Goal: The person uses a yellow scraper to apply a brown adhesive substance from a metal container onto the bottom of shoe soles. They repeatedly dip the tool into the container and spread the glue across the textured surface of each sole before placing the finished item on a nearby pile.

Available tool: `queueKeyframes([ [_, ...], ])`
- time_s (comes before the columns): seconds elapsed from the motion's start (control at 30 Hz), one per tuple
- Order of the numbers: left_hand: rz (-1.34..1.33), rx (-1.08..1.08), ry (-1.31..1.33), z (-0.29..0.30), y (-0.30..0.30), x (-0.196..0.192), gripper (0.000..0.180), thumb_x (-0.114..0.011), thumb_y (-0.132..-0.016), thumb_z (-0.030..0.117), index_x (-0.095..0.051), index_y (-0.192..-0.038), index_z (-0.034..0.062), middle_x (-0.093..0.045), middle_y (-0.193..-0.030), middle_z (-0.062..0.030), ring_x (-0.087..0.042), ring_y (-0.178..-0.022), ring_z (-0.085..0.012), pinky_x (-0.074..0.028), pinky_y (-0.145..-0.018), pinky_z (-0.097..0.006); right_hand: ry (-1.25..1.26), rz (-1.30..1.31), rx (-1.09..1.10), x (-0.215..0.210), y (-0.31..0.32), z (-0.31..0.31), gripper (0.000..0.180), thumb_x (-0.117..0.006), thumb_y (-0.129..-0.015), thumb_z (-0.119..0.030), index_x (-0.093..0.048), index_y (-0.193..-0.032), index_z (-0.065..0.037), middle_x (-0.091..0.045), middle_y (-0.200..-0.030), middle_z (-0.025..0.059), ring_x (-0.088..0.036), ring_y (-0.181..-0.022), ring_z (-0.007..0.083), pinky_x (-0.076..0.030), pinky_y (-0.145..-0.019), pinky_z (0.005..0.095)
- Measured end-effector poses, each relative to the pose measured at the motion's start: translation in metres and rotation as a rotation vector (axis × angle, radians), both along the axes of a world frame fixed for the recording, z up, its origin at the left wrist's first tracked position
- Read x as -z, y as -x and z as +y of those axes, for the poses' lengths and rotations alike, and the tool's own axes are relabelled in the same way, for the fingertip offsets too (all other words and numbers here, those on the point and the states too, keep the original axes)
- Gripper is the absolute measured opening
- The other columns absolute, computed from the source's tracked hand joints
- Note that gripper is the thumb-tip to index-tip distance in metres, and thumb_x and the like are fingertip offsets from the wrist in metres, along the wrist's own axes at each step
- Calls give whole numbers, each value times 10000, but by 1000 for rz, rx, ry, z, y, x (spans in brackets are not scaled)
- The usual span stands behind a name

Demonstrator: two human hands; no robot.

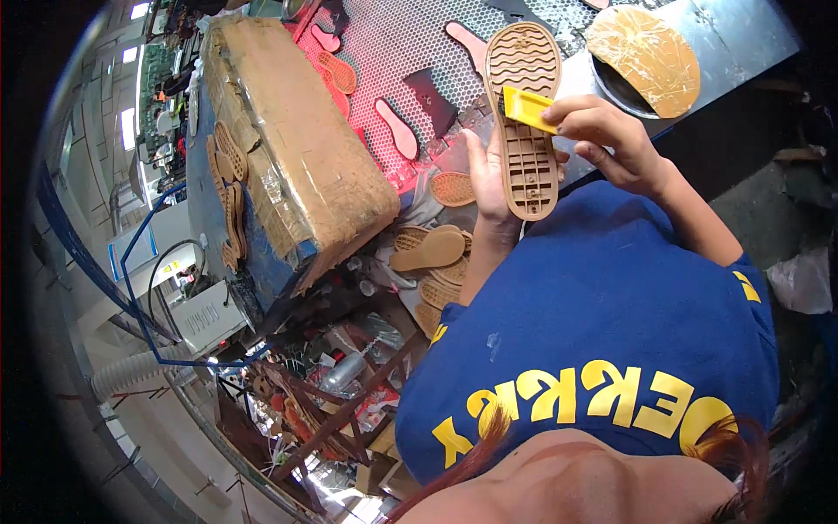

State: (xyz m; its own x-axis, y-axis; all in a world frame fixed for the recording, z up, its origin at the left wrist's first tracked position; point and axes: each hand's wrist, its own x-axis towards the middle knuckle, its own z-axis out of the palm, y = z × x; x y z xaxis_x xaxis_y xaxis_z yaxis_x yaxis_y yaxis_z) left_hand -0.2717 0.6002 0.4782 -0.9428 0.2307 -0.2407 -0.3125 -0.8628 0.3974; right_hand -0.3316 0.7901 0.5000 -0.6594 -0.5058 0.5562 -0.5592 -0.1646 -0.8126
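"So, where is the tan sole (531,175) sitting right now?"

"It's lying in the left hand (493,179), just beyond the blue shirt (567,297), its tread facing the camera. That grip is clamping the sole from beneath: the thumb is showing beside the left edge, and fingertips are curling past the right one."

"And the right hand (604,135)?"

"Its grip is pinching a small yellow tool (528,111) between thumb and fingers, and the tool's dark edge is lying over the sole's middle."

"What else is lying about?"

"Pink insoles (397,129) are resting on a honeycomb-patterned bench (384,61). A taped cardboard box (305,157) is standing to the left, more soles (432,251) are lying in a pile near it, and a tan board (646,61) is partly covering a round pan (616,90) at the right."
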Motion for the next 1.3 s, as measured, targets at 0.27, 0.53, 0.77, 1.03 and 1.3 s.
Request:
queueKeyframes([
  [0.27, -235, -130, -60, 12, 14, -25, 846, -117, -915, 716, -361, -1399, 67, -582, -1194, -241, -650, -945, -346, -579, -688, -481, -97, 31, -169, -4, -4, 9, 154, -608, -885, -79, -542, -1009, -17, -603, -1086, 149, -614, -976, 326, -502, -827, 374],
  [0.53, 47, 43, -76, -10, 16, 4, 843, -62, -937, 668, -308, -1440, 38, -504, -1285, -311, -648, -943, -399, -561, -784, -483, -11, -125, -359, -17, -14, 17, 108, -575, -894, -89, -563, -979, -24, -626, -1040, 153, -624, -957, 311, -491, -838, 381],
  [0.77, -99, -40, 37, 3, 19, -18, 864, -72, -916, 708, -380, -1350, 27, -595, -1146, -273, -677, -837, -350, -587, -688, -451, 75, -238, -239, -4, -17, 12, 146, -540, -909, -98, -582, -1012, -4, -634, -1051, 146, -612, -971, 264, -476, -890, 358],
  [1.03, -23, -10, -69, -6, 16, 1, 848, -76, -941, 662, -318, -1413, 1, -522, -1241, -327, -661, -884, -419, -578, -724, -506, 95, -282, -287, -4, -27, 14, 157, -538, -915, -134, -576, -995, -4, -631, -1045, 152, -609, -982, 264, -464, -912, 370],
  [1.3, -45, 48, -87, -9, 16, 6, 869, -80, -931, 675, -332, -1402, -11, -517, -1250, -326, -654, -901, -424, -574, -729, -508, 169, -405, -382, -6, -26, 17, 157, -503, -913, -134, -561, -957, 5, -618, -1035, 164, -584, -983, 258, -447, -919, 370],
])
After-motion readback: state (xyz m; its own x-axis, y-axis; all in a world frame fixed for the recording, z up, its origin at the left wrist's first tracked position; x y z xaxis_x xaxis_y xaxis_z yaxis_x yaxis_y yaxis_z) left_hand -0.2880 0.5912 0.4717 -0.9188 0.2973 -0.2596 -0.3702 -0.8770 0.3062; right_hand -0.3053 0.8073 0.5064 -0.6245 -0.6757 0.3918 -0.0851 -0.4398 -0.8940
